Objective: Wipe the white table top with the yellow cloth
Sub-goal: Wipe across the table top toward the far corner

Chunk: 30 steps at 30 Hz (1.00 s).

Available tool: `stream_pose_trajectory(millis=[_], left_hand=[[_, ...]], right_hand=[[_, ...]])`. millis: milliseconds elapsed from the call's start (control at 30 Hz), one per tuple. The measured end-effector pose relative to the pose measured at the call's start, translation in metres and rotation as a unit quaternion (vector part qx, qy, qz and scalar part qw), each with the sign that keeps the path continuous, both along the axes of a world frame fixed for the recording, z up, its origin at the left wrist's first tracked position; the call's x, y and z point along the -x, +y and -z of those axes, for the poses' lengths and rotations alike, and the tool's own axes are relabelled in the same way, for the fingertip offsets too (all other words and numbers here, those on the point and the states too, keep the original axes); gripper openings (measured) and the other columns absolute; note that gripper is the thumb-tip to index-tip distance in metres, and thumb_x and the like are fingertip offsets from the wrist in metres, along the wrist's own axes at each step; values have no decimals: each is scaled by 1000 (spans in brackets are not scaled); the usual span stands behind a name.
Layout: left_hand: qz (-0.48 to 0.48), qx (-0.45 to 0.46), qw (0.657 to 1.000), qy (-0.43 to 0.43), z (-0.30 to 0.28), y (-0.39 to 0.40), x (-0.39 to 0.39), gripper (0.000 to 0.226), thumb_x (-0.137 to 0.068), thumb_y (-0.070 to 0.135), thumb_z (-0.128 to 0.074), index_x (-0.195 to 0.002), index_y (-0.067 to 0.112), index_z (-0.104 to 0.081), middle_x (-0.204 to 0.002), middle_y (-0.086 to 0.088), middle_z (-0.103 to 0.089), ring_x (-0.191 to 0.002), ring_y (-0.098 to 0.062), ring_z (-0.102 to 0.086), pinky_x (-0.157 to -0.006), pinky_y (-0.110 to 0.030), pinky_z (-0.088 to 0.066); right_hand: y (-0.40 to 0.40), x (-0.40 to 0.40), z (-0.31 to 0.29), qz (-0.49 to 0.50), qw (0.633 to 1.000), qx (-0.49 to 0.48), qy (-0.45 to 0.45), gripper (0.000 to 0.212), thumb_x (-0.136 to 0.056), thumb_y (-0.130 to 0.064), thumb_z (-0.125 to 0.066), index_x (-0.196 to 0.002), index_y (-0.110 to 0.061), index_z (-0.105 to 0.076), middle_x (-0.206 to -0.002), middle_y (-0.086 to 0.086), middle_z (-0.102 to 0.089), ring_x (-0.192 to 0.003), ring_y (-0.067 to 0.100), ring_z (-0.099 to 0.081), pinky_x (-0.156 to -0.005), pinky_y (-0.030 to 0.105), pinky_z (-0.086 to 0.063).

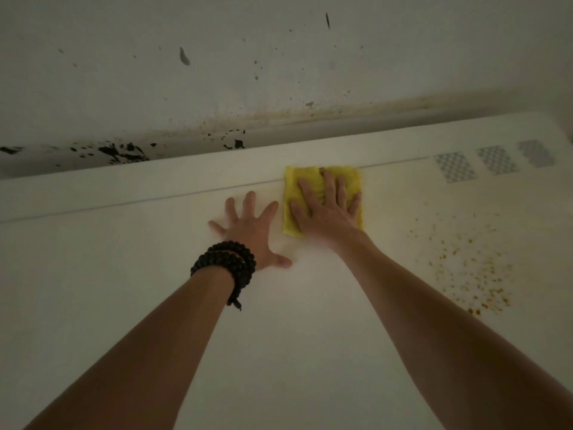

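- The right hand (pixel 327 209) lies flat, fingers spread, pressing the yellow cloth (pixel 322 198) onto the white counter (pixel 310 336).
- The left hand (pixel 251 234) rests released, splayed, just left of the cloth.
- Orange-brown crumbs (pixel 471 274) lie right of the cloth.

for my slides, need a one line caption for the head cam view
Right hand presses the yellow cloth flat on the white table top, left hand spread beside it, orange specks unwiped at right.

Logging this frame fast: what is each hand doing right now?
Left hand: open, fingers spread, flat on the table, holding nothing.
Right hand: open, palm pressed flat on the cloth, no grip closed around it.
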<state>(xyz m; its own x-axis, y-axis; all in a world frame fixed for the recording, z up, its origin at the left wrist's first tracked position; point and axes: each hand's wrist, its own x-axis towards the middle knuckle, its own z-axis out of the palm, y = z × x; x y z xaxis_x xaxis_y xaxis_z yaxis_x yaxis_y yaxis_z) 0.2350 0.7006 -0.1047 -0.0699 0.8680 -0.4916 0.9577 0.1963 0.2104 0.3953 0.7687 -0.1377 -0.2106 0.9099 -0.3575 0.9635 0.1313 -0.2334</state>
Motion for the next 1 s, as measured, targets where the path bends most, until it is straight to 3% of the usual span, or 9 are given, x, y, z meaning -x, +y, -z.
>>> stream_pose_trajectory(millis=[133, 467, 633, 800, 1000], left_hand=[[-1, -47, 999, -27, -3, -38, 38, 104, -68, 61, -76, -150, 37, -17, -160, -3, 1, -145, -26, -1, -114, -56, -17], [-39, -37, 998, 13, -13, -144, 55, 69, -91, 31, -62, -147, 38, -23, -158, 0, -3, -144, -25, -4, -113, -55, -17], [-13, 31, 999, 36, -15, -186, 50, 96, -77, 46, -75, -150, 40, -13, -158, -2, 8, -144, -30, 3, -112, -56, -21], [0, 66, 997, 37, -17, -207, 52, 117, -67, 51, -81, -150, 43, 0, -158, -1, 21, -145, -31, 14, -114, -56, -18], [-2, 78, 995, 59, -10, -210, 43, 130, -59, 54, -85, -149, 42, 9, -156, -3, 29, -144, -35, 21, -113, -62, -12]], right_hand=[[-43, 5, 2, -43, 999, 5, -11, 65, -98, -69, -17, -156, -51, 5, -166, -2, 28, -151, 27, 27, -116, 62, 18], [-231, 4, -6, -170, 985, -2, -10, 64, -97, -70, -11, -156, -50, 4, -164, 2, 32, -149, 30, 30, -113, 63, 21], [-314, -15, -1, -180, 984, 8, 5, 63, -98, -73, -16, -155, -48, -21, -170, 6, 3, -155, 34, 5, -116, 64, 9], [-280, 2, -3, -141, 990, 8, -10, 62, -97, -72, -16, -154, -55, 3, -163, -2, 33, -149, 26, 31, -114, 60, 23], [-208, 35, -8, -114, 993, 43, -2, 65, -98, -69, -18, -155, -52, 6, -163, -4, 34, -148, 24, 34, -115, 60, 21]])
